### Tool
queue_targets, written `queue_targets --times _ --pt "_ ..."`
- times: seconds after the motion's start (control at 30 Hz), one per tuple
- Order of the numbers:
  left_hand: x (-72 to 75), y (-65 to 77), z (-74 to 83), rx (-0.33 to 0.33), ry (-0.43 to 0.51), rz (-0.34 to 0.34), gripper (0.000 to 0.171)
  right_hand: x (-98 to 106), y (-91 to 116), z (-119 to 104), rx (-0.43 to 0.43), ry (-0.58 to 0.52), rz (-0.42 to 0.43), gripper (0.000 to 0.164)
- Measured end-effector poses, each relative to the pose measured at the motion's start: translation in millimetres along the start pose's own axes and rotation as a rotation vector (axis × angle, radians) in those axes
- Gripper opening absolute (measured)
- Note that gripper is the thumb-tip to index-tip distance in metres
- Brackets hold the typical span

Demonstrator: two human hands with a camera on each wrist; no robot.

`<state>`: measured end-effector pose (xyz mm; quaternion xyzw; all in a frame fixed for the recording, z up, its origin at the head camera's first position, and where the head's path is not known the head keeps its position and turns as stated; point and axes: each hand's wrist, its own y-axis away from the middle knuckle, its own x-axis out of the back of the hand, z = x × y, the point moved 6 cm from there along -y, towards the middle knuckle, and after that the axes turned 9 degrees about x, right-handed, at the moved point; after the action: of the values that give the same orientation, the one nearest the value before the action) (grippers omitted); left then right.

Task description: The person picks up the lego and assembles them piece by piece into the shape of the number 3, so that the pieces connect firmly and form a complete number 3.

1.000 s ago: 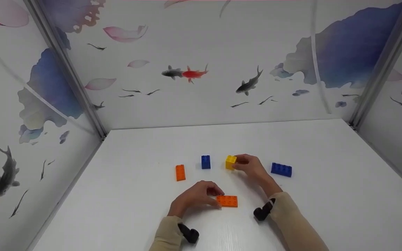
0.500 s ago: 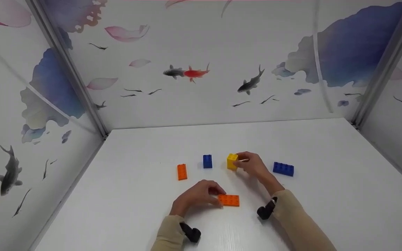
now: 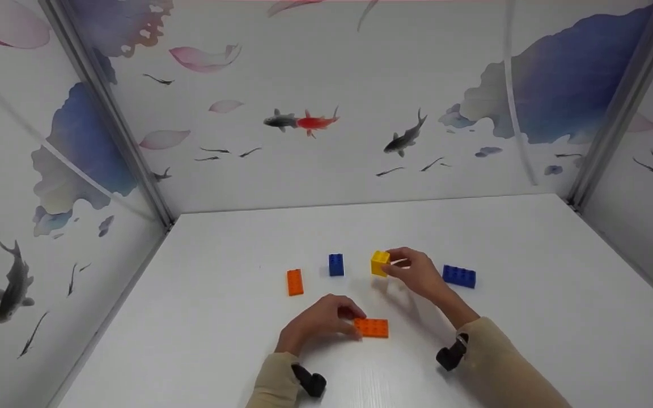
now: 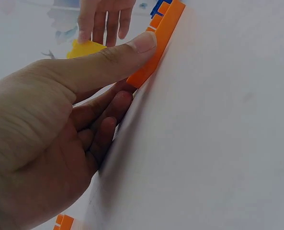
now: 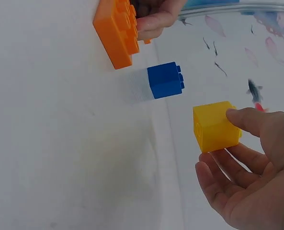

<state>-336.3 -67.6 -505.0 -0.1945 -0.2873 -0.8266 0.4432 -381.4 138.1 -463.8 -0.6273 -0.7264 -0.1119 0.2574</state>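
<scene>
My left hand [image 3: 322, 317] pinches the left end of a flat orange building brick [image 3: 373, 327] that lies near the front of the table. In the left wrist view the thumb presses on one side of that orange brick [image 4: 161, 43], with fingers curled beneath. My right hand [image 3: 417, 273] holds a yellow brick [image 3: 380, 263] between thumb and fingers. The right wrist view shows this yellow brick [image 5: 216, 127] raised off the table, its studs facing away from the table. A small blue brick [image 3: 336, 264] stands to the left of the yellow one.
A second orange brick [image 3: 295, 282] lies at the left, and a longer blue brick [image 3: 459, 276] sits right of my right hand. White panels with painted fish [image 3: 406, 136] enclose the white table [image 3: 219, 340] at the back and sides.
My right hand has lifted the yellow brick from the table and shifted slightly right, its forearm swinging outward. The left hand stays on the orange brick.
</scene>
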Motion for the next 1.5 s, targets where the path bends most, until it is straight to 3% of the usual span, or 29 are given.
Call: queue_targets --times 0.5,1.1,1.5 --pt "0.0 1.1 2.9 0.004 -0.03 0.003 0.028 0 34 -19 0.113 -0.003 -0.026 0.039" --pt "-1.5 0.5 1.8 0.017 -0.038 0.014 0.026 -8 67 -19 0.154 -0.021 -0.152 0.038" --pt "-1.9 1.4 2.0 -0.001 -0.039 0.009 0.025 -16 73 -11 0.143 -0.052 -0.241 0.037"
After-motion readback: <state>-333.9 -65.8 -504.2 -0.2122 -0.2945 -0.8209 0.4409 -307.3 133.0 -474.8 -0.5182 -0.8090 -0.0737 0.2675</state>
